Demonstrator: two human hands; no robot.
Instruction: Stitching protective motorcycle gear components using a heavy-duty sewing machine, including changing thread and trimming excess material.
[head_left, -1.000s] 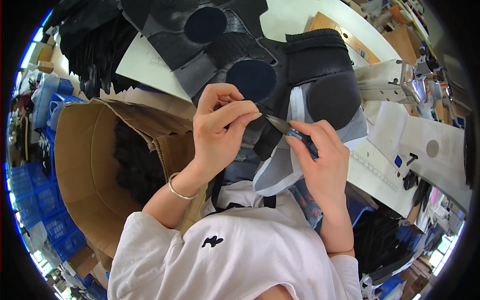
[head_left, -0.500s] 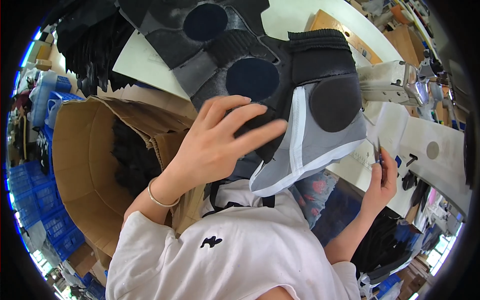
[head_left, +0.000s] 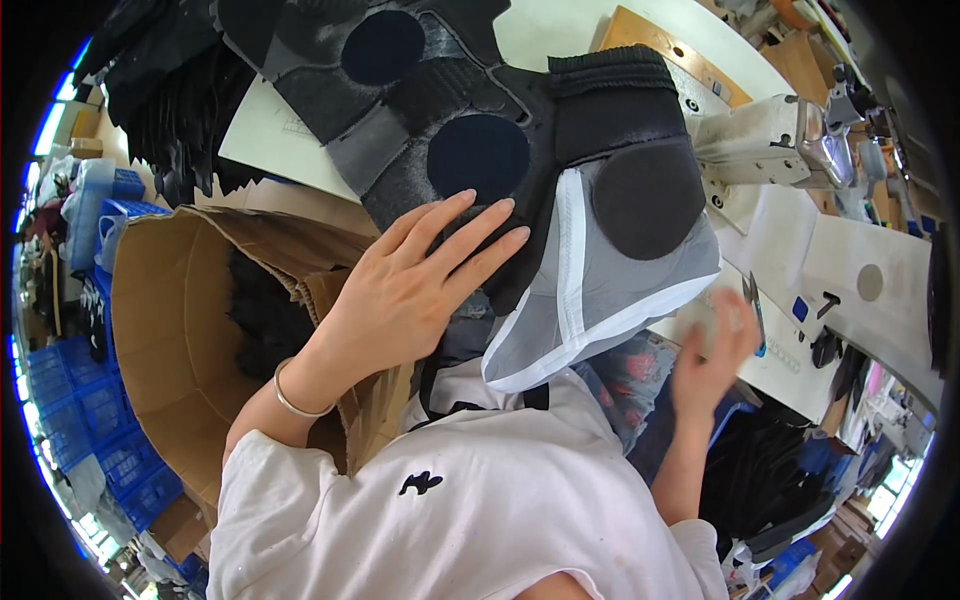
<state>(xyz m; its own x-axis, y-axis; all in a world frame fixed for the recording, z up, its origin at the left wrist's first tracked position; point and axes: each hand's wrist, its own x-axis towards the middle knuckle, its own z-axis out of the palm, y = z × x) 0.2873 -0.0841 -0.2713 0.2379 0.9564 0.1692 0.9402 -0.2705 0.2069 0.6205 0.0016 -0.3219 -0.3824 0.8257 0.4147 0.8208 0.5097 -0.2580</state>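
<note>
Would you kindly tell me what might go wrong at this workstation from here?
The snips lie close beside the blurred right hand, so its fingers might brush the blades. The white-edged grey panel hangs toward the person's lap, so it could perhaps slip or drag, although the left hand is over the dark fabric beside it. The metal machine arm sits near the panel's upper section, so fabric might catch there.

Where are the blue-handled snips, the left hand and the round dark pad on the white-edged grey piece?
Blue-handled snips (head_left: 757, 316): head view, about midway along, near where blades meet handle.
Left hand (head_left: 400, 300): head view, back of the hand.
Round dark pad (head_left: 648, 202): head view, middle of its face.
</note>
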